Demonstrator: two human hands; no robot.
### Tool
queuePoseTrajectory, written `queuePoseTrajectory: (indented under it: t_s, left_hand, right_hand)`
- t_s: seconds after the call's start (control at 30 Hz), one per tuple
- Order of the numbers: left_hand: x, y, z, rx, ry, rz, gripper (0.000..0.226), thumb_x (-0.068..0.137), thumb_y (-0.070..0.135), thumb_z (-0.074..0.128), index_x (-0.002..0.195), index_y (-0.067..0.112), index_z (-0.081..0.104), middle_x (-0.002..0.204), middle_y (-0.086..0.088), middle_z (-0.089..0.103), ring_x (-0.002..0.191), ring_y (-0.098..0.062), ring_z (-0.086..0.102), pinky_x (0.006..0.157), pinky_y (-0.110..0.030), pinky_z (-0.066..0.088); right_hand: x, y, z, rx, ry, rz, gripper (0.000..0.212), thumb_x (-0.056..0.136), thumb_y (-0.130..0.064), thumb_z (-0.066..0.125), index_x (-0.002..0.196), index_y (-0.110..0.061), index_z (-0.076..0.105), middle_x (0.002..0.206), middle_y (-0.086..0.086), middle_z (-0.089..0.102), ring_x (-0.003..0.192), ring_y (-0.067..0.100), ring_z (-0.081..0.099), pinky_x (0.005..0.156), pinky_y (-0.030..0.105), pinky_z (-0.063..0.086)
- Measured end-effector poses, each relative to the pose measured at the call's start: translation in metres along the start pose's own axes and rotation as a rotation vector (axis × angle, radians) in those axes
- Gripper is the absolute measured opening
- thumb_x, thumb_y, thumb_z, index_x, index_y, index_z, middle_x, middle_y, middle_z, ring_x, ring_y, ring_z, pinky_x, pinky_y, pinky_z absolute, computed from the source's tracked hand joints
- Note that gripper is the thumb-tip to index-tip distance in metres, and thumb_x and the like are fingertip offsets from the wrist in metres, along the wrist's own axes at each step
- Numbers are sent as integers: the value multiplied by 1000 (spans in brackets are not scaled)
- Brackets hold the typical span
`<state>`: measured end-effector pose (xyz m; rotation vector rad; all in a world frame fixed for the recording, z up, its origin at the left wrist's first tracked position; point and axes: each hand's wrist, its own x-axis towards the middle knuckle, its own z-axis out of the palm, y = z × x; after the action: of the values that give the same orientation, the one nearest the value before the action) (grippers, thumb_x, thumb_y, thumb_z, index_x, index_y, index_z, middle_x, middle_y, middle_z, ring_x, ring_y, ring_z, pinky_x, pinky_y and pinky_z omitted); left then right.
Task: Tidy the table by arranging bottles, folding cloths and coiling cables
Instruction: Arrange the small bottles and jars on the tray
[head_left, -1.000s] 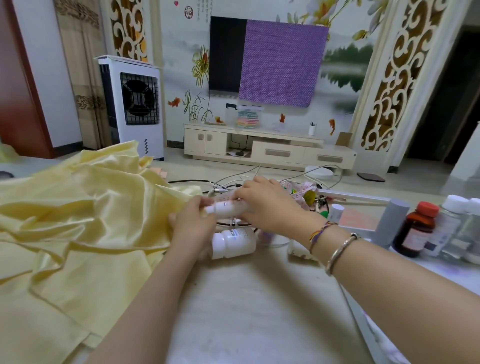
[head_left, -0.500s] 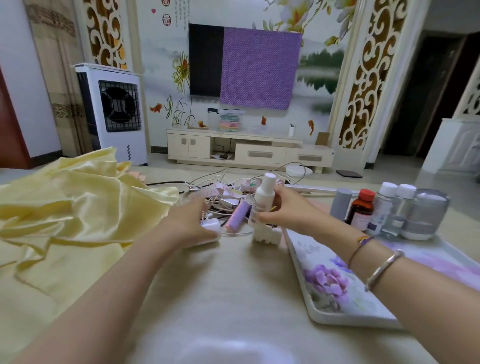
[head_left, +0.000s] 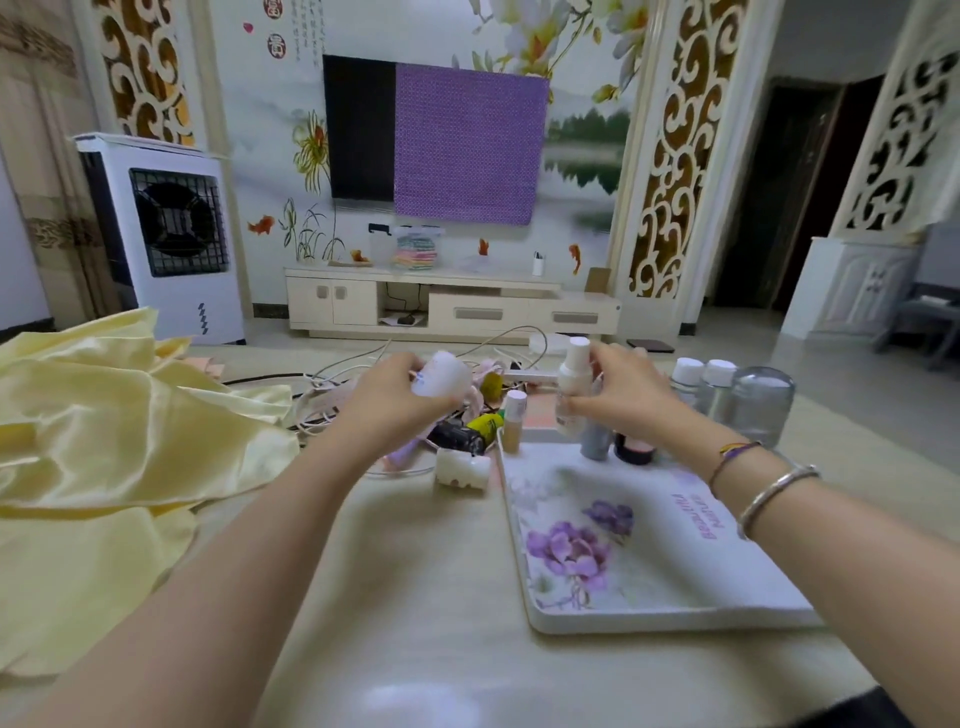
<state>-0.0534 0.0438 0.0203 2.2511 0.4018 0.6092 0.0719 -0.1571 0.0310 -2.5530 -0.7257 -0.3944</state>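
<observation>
Altogether two held bottles, perhaps six more on the tray.

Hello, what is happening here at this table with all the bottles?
A person is tidying small bottles onto a flowered tray. The right hand grips a slim white-capped bottle upright above the tray's far end, where other bottles already stand. The left hand holds a white bottle lifted above a tangle of white cables. A yellow cloth lies unfolded on the left, so cloth and cables are not yet done.
</observation>
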Motion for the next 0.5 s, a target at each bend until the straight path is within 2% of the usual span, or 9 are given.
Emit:
queuePoseTrajectory:
  t_s: [0.07, 0.13, 0.2, 0.27, 0.33, 0.37, 0.43, 0.5]
  left_hand:
    - [5, 10, 16, -126, 13, 41, 30, 79, 29, 73, 103, 22, 55, 92, 5, 58, 74, -8, 55, 56, -21, 43]
    - [13, 16, 34, -263, 30, 55, 31, 79, 29, 74, 104, 22, 57, 96, 6, 60, 80, -11, 60, 67, -30, 54]
    - [20, 19, 50, -348, 35, 39, 34, 79, 33, 73, 108, 26, 57, 104, 5, 61, 91, -16, 62, 80, -39, 56]
    - [26, 22, 63, -391, 43, 40, 34, 79, 35, 72, 108, 29, 56, 108, 5, 62, 96, -16, 62, 84, -40, 54]
    - [30, 24, 71, -475, 39, 51, 35, 80, 35, 73, 110, 29, 54, 109, 6, 62, 100, -16, 61, 86, -37, 53]
    - [33, 25, 76, -515, 37, 60, 36, 81, 33, 73, 111, 28, 54, 108, 5, 62, 101, -16, 61, 83, -33, 54]
    - [33, 26, 80, -574, 59, 85, 39, 83, 30, 72, 117, 28, 53, 108, 0, 61, 98, -14, 60, 66, -18, 52]
    - [32, 26, 85, -607, 74, 115, 40, 85, 26, 70, 120, 31, 51, 106, 0, 60, 91, -6, 58, 56, -7, 46]
  right_hand:
    - [3, 7, 4, -117, -1, -13, 33, 78, -34, 67, 101, -19, 51, 107, 2, 54, 109, 26, 41, 83, 37, 34]
    - [7, 13, 9, -174, 11, -33, 27, 78, -31, 64, 98, -20, 48, 101, 0, 48, 115, 24, 37, 78, 34, 23]
    - [12, 18, 16, -211, 24, -60, 29, 77, -31, 63, 101, -24, 48, 105, -1, 45, 119, 22, 33, 80, 34, 20]
    - [16, 22, 22, -251, 22, -78, 37, 76, -36, 64, 109, -25, 51, 119, -1, 44, 125, 21, 28, 93, 39, 23]
    - [19, 25, 27, -269, 13, -53, 38, 74, -40, 66, 105, -23, 53, 124, -1, 42, 129, 21, 24, 104, 45, 19]
    - [21, 27, 30, -280, 6, -23, 37, 72, -42, 67, 101, -23, 53, 125, 0, 42, 130, 21, 23, 106, 47, 18]
    - [21, 28, 33, -298, -3, 35, 40, 70, -45, 68, 97, -22, 51, 123, 1, 42, 128, 24, 25, 106, 48, 18]
    - [23, 30, 35, -299, 6, 72, 47, 69, -47, 70, 102, -20, 50, 124, 3, 42, 127, 25, 26, 109, 49, 19]
